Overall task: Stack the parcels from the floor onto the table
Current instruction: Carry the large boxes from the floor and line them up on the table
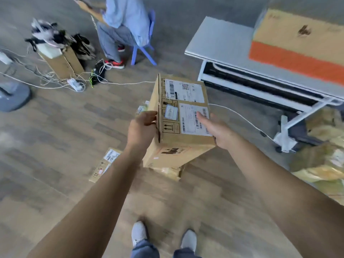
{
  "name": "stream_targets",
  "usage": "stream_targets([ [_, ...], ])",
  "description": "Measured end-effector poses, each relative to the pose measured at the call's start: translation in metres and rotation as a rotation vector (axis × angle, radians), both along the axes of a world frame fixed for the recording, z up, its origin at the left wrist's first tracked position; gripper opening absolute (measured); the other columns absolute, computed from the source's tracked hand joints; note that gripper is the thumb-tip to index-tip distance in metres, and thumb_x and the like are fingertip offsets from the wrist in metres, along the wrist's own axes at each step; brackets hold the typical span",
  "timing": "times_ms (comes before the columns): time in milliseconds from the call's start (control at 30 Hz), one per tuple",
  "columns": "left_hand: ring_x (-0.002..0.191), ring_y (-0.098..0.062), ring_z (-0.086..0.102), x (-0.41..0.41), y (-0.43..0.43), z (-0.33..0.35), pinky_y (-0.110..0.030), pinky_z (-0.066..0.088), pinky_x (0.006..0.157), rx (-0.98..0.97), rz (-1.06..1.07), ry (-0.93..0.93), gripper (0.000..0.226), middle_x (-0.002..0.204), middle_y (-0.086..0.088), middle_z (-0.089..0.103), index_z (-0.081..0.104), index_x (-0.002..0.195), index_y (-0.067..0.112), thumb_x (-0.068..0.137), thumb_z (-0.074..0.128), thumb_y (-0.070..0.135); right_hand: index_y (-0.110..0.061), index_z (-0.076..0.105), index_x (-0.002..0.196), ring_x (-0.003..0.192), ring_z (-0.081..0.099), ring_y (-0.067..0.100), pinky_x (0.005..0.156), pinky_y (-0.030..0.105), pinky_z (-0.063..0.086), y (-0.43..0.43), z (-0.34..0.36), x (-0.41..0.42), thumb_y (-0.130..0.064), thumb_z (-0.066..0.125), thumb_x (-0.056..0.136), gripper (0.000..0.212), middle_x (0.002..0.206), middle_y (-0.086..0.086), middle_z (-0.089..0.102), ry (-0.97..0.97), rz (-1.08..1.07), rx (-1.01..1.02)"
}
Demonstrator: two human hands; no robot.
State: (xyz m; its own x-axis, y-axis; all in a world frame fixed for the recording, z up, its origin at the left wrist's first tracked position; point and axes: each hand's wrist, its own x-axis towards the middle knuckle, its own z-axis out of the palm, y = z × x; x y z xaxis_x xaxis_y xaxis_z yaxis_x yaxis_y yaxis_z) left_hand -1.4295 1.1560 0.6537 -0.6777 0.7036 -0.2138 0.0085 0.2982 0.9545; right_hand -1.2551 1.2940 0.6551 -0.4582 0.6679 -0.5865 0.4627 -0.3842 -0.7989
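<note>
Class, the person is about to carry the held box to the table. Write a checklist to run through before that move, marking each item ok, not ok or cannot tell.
1. Left hand grips the cardboard box at its left edge: ok.
2. Right hand lies with straight fingers against the box's right side: ok.
3. Bare space on the table beside the orange-striped carton: ok.
4. Path to the table: not ok, a white cable crosses the floor.
5. Box free of the floor parcel beneath it: cannot tell.
</note>
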Motion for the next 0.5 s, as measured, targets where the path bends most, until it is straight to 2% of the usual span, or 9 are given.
stream_targets([
  [33, 0.095, -0.014, 0.069, 0.001, 0.007, 0.018, -0.029, 0.053, 0.082, 0.054, -0.013, 0.001, 0.048, 0.097, 0.005, 0.073, 0.069, 0.105, 0.017, 0.075, 0.046, -0.013, -0.033, 0.044, 0.141, 0.128, 0.051, 0.026, 0.107, 0.055, 0.038, 0.005, 0.018, 0.005, -0.079, 0.068, 0.054, 0.102, 0.14, -0.002, 0.054, 0.015, -0.005, 0.028],
  [67, 0.094, -0.014, 0.068, 0.001, 0.013, 0.035, -0.028, 0.053, 0.083, 0.092, -0.025, 0.005, 0.046, 0.099, 0.002, 0.073, 0.07, 0.106, 0.015, 0.076, 0.047, -0.013, -0.034, 0.047, 0.138, 0.122, 0.057, 0.025, 0.104, 0.053, 0.043, 0.01, 0.035, 0.009, -0.079, 0.068, 0.056, 0.095, 0.135, -0.003, 0.059, 0.03, 0.0, 0.065],
  [167, 0.088, -0.01, 0.068, 0.002, 0.027, 0.079, -0.023, 0.052, 0.077, 0.151, -0.094, 0.012, 0.036, 0.096, 0.004, 0.074, 0.072, 0.096, 0.022, 0.08, 0.056, -0.006, -0.03, 0.064, 0.119, 0.096, 0.071, 0.021, 0.086, 0.044, 0.056, 0.023, 0.077, 0.018, -0.07, 0.062, 0.076, 0.058, 0.111, -0.003, 0.073, 0.079, -0.019, 0.129],
  [233, 0.093, -0.014, 0.068, -0.001, 0.038, 0.102, -0.027, 0.054, 0.081, 0.185, -0.134, 0.026, 0.028, 0.096, 0.003, 0.074, 0.072, 0.095, 0.021, 0.084, 0.06, -0.003, -0.023, 0.07, 0.107, 0.087, 0.073, 0.022, 0.074, 0.037, 0.059, 0.031, 0.101, 0.025, -0.06, 0.064, 0.082, 0.046, 0.098, 0.001, 0.076, 0.137, -0.088, 0.09],
  [267, 0.097, -0.017, 0.068, -0.002, 0.043, 0.111, -0.03, 0.055, 0.086, 0.209, -0.148, 0.031, 0.026, 0.099, 0.0, 0.073, 0.071, 0.098, 0.017, 0.085, 0.06, -0.002, -0.02, 0.07, 0.108, 0.088, 0.073, 0.023, 0.074, 0.037, 0.059, 0.034, 0.111, 0.028, -0.056, 0.067, 0.083, 0.044, 0.098, 0.002, 0.076, 0.178, -0.115, 0.063],
  [367, 0.099, -0.021, 0.067, 0.0, 0.059, 0.131, -0.038, 0.054, 0.091, 0.277, -0.184, 0.047, 0.022, 0.101, -0.005, 0.072, 0.07, 0.102, 0.014, 0.088, 0.06, 0.0, -0.021, 0.068, 0.117, 0.102, 0.069, 0.025, 0.092, 0.047, 0.052, 0.038, 0.136, 0.039, -0.051, 0.072, 0.08, 0.048, 0.111, 0.004, 0.073, 0.261, -0.189, -0.01],
  [500, 0.1, -0.021, 0.067, 0.013, 0.084, 0.146, -0.041, 0.054, 0.091, 0.319, -0.256, 0.023, 0.028, 0.102, -0.003, 0.072, 0.069, 0.099, 0.02, 0.09, 0.054, -0.002, -0.024, 0.076, 0.105, 0.101, 0.07, 0.024, 0.084, 0.046, 0.056, 0.035, 0.152, 0.057, -0.046, 0.074, 0.079, 0.034, 0.113, 0.005, 0.072, 0.395, -0.278, -0.076],
])
